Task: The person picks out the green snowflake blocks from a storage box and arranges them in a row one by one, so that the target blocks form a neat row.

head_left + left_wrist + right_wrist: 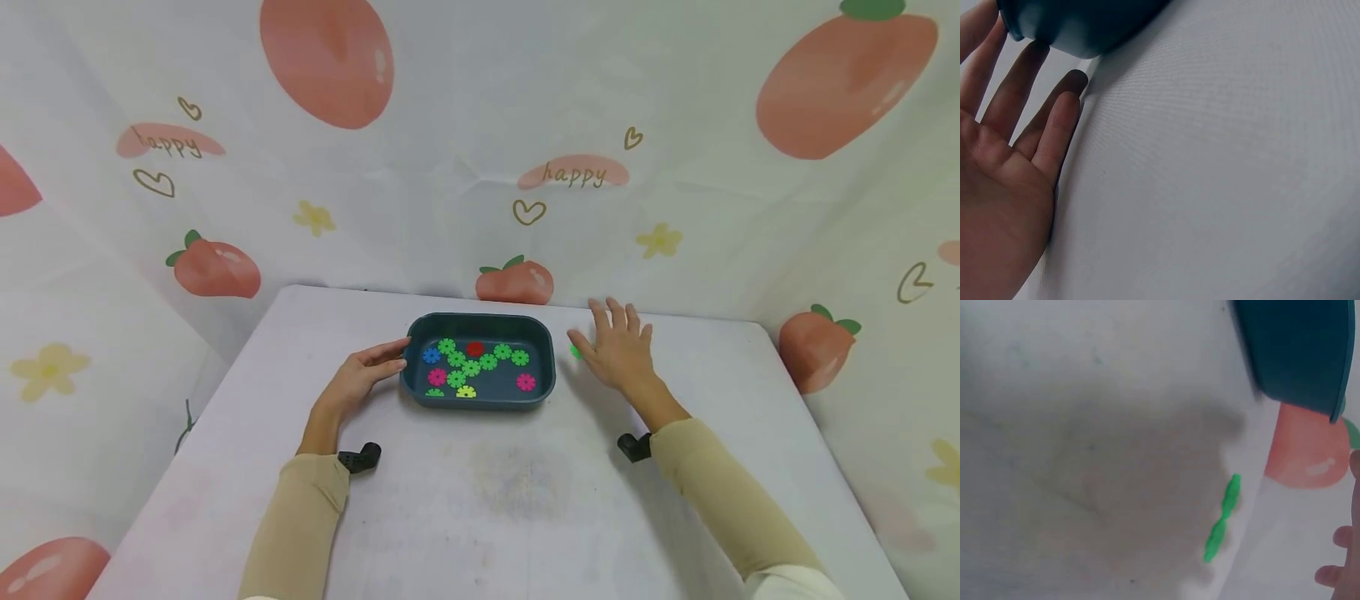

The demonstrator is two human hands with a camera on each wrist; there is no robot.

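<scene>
A dark teal tray with rounded corners sits on the table, holding several notched flower-shaped discs in green, pink, blue, red and yellow. My left hand is at its left end, fingertips and thumb touching the rim and outer wall. In the left wrist view the fingers are nearly straight against the side of the tray. My right hand is spread to the right of the tray and holds nothing. Beside its thumb, a green disc shows partly; the right wrist view shows this green piece on the table.
The white table ends at a patterned cloth backdrop with fruit prints. A dark wrist mount is on the left wrist, another mount on the right. A thin dark cord hangs at the table's left edge.
</scene>
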